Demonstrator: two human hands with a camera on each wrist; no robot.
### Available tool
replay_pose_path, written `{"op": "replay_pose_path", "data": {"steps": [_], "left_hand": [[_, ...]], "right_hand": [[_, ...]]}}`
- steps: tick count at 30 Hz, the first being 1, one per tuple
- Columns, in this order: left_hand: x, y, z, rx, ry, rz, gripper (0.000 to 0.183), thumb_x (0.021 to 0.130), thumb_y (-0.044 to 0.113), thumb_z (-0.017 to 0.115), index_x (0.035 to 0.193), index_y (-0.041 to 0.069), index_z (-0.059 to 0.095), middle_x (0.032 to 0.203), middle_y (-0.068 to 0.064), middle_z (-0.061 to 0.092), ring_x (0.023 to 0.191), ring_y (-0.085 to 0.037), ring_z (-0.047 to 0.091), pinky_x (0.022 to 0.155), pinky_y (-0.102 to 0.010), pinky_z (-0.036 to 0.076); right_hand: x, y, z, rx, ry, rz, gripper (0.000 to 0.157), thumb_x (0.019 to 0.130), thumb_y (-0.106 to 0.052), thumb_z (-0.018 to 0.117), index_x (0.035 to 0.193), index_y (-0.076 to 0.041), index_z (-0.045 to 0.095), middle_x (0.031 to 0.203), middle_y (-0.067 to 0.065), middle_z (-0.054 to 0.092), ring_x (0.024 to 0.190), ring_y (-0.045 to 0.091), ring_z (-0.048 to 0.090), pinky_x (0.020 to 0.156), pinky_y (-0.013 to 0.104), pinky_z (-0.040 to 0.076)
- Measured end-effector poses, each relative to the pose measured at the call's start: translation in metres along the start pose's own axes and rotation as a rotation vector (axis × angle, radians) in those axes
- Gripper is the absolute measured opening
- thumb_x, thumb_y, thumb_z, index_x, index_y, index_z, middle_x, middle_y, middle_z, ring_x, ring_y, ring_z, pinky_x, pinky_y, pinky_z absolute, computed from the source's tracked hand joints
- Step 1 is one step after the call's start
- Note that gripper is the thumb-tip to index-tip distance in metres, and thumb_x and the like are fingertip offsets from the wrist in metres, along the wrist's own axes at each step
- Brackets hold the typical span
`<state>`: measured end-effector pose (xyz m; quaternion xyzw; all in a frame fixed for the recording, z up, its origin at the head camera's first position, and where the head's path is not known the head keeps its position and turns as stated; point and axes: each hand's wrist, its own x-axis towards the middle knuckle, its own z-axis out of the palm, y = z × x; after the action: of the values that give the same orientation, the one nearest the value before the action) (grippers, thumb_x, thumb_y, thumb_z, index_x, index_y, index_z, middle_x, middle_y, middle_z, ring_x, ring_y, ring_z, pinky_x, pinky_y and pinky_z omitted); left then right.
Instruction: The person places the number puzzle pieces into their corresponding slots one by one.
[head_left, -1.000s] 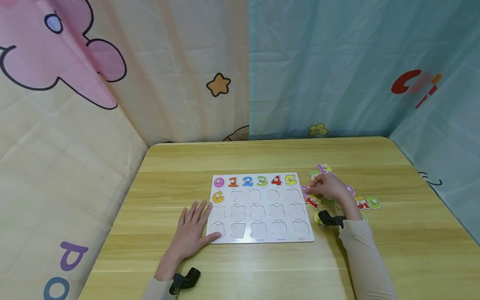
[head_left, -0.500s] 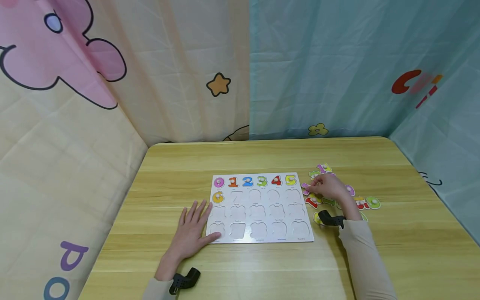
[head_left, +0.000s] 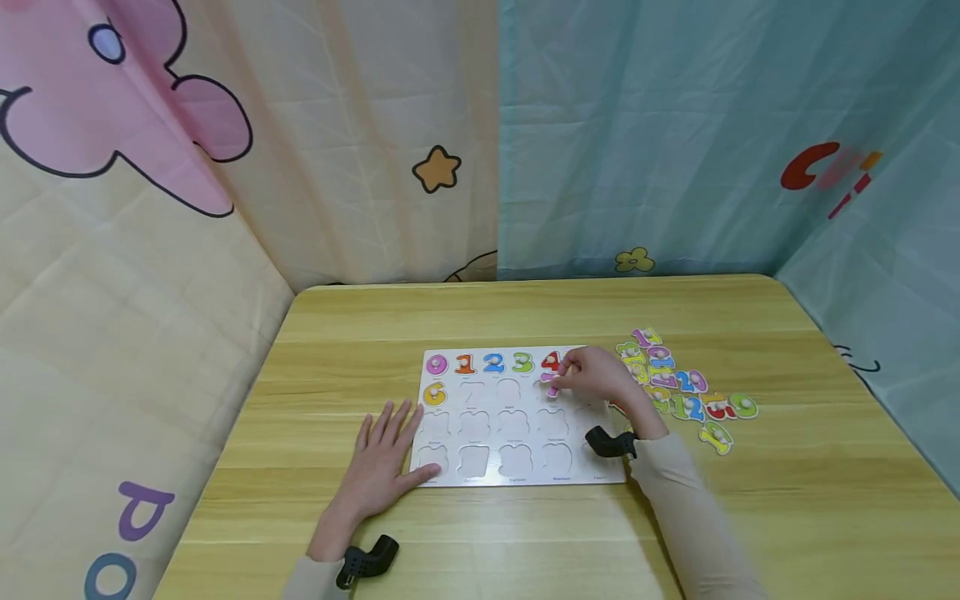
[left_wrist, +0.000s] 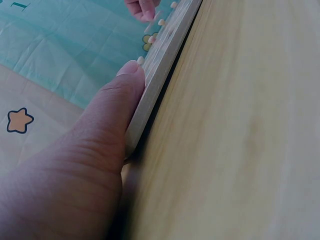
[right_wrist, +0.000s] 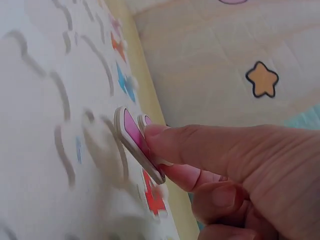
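Note:
The white number puzzle board (head_left: 495,450) lies flat on the table. Pieces 0 to 4 and the orange 6 (head_left: 434,394) fill recesses at its top and left. My right hand (head_left: 603,379) pinches a pink number piece (head_left: 551,385) between thumb and fingers, over the board's upper right part. In the right wrist view this pink piece (right_wrist: 135,140) is tilted and held off the board; its digit is partly covered, perhaps a 7. My left hand (head_left: 382,458) lies with fingers spread at the board's left edge, its thumb (left_wrist: 112,97) resting on the near left corner.
Several loose number pieces lie in a cluster right of the board, among them a green-and-blue 12 (head_left: 687,407) and a yellow piece (head_left: 716,437) nearer me. The wooden table (head_left: 465,542) meets printed curtains (head_left: 637,167) at its back and sides.
My right hand has moved left from the loose pieces to over the board, carrying the pink number piece. It now covers the 5. The left hand has stayed in place.

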<state>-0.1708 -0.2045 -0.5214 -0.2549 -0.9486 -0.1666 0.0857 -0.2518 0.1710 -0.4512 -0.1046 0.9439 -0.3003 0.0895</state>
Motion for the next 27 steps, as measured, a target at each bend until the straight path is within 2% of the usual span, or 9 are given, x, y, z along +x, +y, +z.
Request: {"op": "replay_pose_path", "data": {"steps": [6,12,19,27], "left_hand": [[0.000,0.002,-0.001,-0.015,-0.011,0.001,0.089,0.085,0.065,0.054,0.150,0.011,0.028,0.154,-0.014,0.022,0.140,-0.038,0.012,0.109,-0.059,0.005],[0.001,0.002,-0.002,-0.009,-0.026,-0.009,0.089,0.085,0.064,0.054,0.151,0.011,0.027,0.155,-0.013,0.021,0.141,-0.037,0.011,0.110,-0.058,0.003],[0.001,0.002,-0.004,-0.007,-0.029,-0.012,0.089,0.084,0.064,0.055,0.151,0.011,0.027,0.154,-0.013,0.021,0.141,-0.037,0.011,0.110,-0.057,0.003],[0.001,0.001,-0.003,-0.007,-0.031,-0.011,0.089,0.085,0.064,0.054,0.151,0.011,0.026,0.155,-0.013,0.021,0.141,-0.037,0.011,0.110,-0.057,0.003]], "right_hand": [[0.022,-0.036,0.029,-0.042,-0.057,-0.046,0.024,0.079,-0.037,0.076,0.076,-0.016,0.064,0.060,-0.003,0.049,0.056,0.014,0.045,0.050,0.027,0.032],[0.035,-0.060,0.054,-0.098,-0.066,-0.090,0.023,0.080,-0.037,0.075,0.074,-0.019,0.064,0.062,-0.006,0.053,0.059,0.012,0.047,0.050,0.026,0.032],[0.044,-0.074,0.069,-0.114,-0.036,-0.113,0.022,0.081,-0.036,0.074,0.073,-0.020,0.062,0.061,-0.007,0.053,0.059,0.011,0.048,0.050,0.025,0.034],[0.047,-0.082,0.076,-0.115,0.025,-0.105,0.020,0.081,-0.035,0.074,0.075,-0.019,0.063,0.061,-0.009,0.053,0.057,0.010,0.048,0.051,0.026,0.036]]}}
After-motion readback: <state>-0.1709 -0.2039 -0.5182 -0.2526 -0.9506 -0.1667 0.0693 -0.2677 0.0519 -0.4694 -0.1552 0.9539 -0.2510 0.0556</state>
